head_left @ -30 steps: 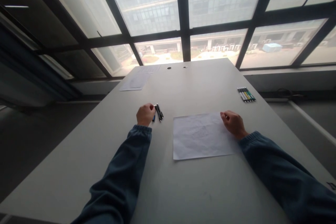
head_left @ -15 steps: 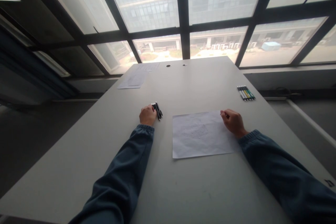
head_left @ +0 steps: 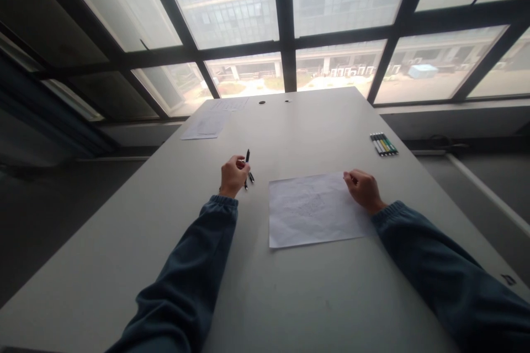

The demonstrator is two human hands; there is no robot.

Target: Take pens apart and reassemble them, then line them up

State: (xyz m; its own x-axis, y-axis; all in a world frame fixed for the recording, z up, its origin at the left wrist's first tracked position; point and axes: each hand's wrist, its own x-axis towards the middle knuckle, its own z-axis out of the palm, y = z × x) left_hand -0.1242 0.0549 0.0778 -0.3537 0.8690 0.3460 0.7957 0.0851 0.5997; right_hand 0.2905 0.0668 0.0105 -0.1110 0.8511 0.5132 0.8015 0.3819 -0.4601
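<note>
My left hand (head_left: 233,175) grips a black pen (head_left: 247,158) and holds it raised, its tip pointing up and away from me. Under it, a few more dark pens (head_left: 250,178) lie on the grey table (head_left: 290,298). My right hand (head_left: 363,189) rests curled on the upper right corner of a white sheet (head_left: 314,209) with a faint pencil drawing, which lies flat in front of me. Dark blue sleeves cover both arms.
A row of several markers (head_left: 383,144) lies near the table's right edge. Loose sheets of paper (head_left: 205,125) sit at the far left corner. Two small round holes (head_left: 261,102) mark the far end, before a large window with dark frames.
My left hand closed on one pen from the pile and lifted it off the table. My right hand stayed on the sheet's corner.
</note>
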